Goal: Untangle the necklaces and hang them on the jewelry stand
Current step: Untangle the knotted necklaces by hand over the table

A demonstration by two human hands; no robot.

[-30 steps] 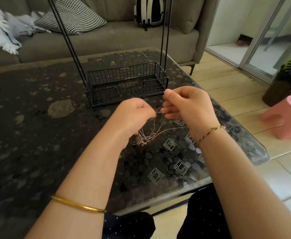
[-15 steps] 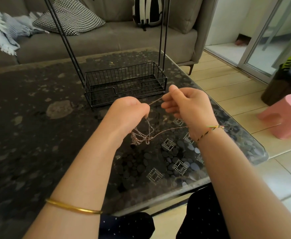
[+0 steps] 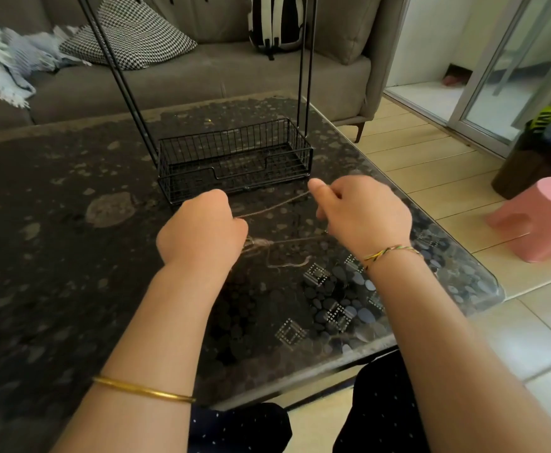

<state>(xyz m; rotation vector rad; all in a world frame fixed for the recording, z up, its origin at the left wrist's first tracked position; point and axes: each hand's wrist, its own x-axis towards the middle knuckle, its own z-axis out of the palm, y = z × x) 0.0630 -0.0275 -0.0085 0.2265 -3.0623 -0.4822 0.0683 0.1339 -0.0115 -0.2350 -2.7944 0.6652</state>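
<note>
A tangle of thin chain necklaces [image 3: 269, 248] hangs between my hands above the dark glass table [image 3: 55, 256]. My left hand [image 3: 202, 230] is closed on the knotted bunch, which droops just under its fingers. My right hand [image 3: 362, 215] pinches one strand, and that strand [image 3: 272, 206] runs taut from its fingertips across to my left hand. A second strand leads low from the knot toward my right wrist. The black wire jewelry stand [image 3: 235, 158], a basket base with tall thin uprights, stands on the table just behind my hands. Its top is out of frame.
A grey sofa [image 3: 202, 76] with a patterned cushion, a blanket and a striped backpack lies behind the table. The table's rounded corner [image 3: 492, 289] is at the right. A pink stool [image 3: 541, 220] and a dark planter stand on the tiled floor.
My hands have drawn apart sideways, the right one moving right. A strand that was short and slack between them is now stretched out long and taut.
</note>
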